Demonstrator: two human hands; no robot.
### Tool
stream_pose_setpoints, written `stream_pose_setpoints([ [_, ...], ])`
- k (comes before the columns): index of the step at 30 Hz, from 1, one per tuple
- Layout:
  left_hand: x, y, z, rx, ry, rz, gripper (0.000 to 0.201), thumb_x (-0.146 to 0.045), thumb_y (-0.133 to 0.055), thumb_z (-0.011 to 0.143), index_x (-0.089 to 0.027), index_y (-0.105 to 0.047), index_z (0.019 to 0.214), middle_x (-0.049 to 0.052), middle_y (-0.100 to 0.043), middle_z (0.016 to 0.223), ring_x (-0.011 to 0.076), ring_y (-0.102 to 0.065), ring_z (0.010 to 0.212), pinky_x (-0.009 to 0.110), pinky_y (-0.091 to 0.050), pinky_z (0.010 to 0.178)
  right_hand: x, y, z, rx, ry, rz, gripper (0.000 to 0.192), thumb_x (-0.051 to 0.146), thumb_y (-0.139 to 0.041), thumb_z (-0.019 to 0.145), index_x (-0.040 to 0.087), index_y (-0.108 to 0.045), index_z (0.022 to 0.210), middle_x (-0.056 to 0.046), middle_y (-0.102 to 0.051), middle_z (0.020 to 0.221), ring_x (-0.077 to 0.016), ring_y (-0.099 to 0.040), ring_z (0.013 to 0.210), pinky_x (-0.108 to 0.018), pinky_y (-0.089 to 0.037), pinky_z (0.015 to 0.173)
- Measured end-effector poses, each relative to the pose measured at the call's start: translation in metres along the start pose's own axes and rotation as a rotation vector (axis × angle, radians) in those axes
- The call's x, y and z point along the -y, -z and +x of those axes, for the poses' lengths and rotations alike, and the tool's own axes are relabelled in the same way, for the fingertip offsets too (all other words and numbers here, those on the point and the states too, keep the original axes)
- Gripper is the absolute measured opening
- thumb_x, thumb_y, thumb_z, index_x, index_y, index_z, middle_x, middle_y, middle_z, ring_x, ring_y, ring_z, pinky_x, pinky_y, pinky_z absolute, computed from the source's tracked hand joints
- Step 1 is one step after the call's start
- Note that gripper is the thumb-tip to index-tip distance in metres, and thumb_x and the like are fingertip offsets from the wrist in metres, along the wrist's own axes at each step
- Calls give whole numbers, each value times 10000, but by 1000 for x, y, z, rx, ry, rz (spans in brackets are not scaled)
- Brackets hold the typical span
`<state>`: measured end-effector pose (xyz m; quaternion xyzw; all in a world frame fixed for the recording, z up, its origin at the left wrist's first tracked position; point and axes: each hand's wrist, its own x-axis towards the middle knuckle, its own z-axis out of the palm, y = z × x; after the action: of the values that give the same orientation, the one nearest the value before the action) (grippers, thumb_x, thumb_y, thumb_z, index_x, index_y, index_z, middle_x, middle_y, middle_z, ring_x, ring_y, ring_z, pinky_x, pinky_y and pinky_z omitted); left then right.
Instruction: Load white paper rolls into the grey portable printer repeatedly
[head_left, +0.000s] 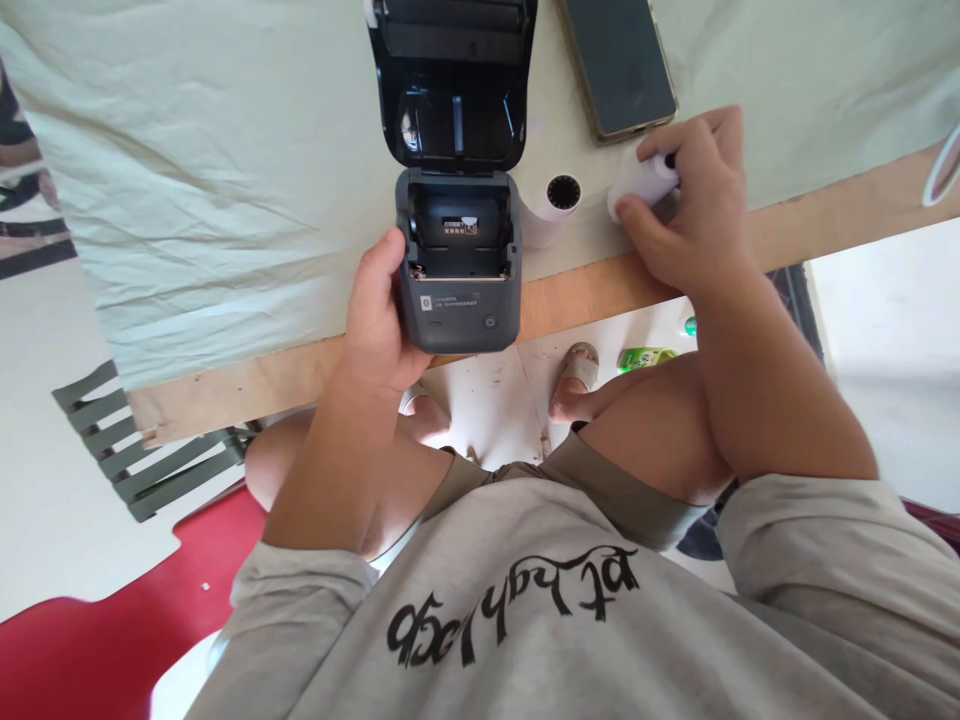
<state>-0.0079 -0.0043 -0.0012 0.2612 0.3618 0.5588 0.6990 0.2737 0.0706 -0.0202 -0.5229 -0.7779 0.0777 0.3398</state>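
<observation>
A small dark label printer (459, 310) is near the table's front edge, its black lid (454, 90) flipped fully back. Its paper bay is exposed, with a small printed label inside and no roll in it. My left hand (382, 310) grips the printer's left side, thumb on the rim and fingers hidden beneath. To the right, my right hand (697, 190) has its thumb and fingers closed around a white paper roll (641, 185) lying at the table surface. Between that roll and the printer stands another white roll (551, 215) with a dark core.
Beyond my right hand lies a dark smartphone (622, 65). A pale green cloth (247, 180) covers the wooden table (247, 385). At the far right is a white looped object (943, 170). A red chair (172, 590) and a green slatted piece (150, 440) are at lower left.
</observation>
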Motion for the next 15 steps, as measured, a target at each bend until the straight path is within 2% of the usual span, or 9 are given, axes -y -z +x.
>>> stream_pose_setpoints([
  [2,0,0,0,-5,0,1,455,-556,-475,954,-203,-760,913,32,-766,973,213,-744,863,351,-627,748,1,1,0,8,-22,-8,458,131,-694,686,252,-620,1122,-107,-588,1051,-252,-538,997,-430,-451,911],
  [5,-1,-2,0,-21,16,21,458,-593,-497,934,-215,-754,907,30,-764,965,214,-742,869,353,-629,774,2,3,-1,25,-74,43,703,96,-668,644,267,-504,1306,-84,-615,1103,-221,-566,923,-385,-475,823],
  [6,-2,-2,0,-22,22,30,459,-606,-504,927,-220,-752,908,30,-764,964,218,-741,877,356,-629,783,2,4,-1,25,-87,77,722,84,-645,635,269,-476,1313,-74,-624,1099,-214,-577,898,-373,-479,794],
  [8,-3,-3,-1,-24,26,42,461,-620,-509,919,-227,-750,912,30,-763,962,224,-740,897,355,-628,791,4,6,-2,45,-88,129,643,68,-586,640,275,-489,1241,-60,-644,1058,-213,-593,881,-372,-482,786],
  [10,-3,-3,-1,-32,29,45,461,-626,-512,915,-229,-746,914,32,-762,965,230,-737,922,357,-628,799,6,6,-2,85,-51,120,553,73,-568,639,276,-513,1150,-68,-648,1071,-234,-595,942,-403,-479,852],
  [13,-3,-3,-2,-42,46,44,454,-625,-520,911,-229,-740,910,38,-763,992,245,-731,975,375,-628,826,15,4,-1,70,-42,40,449,156,-653,665,277,-509,1072,-95,-602,1104,-278,-546,1029,-476,-452,955],
  [15,-4,-4,-2,-37,54,39,438,-612,-519,913,-235,-740,914,35,-762,1036,258,-721,1031,385,-627,843,23,3,0,40,-106,-9,369,194,-674,711,285,-507,1027,-93,-575,1081,-286,-528,1028,-502,-442,983],
])
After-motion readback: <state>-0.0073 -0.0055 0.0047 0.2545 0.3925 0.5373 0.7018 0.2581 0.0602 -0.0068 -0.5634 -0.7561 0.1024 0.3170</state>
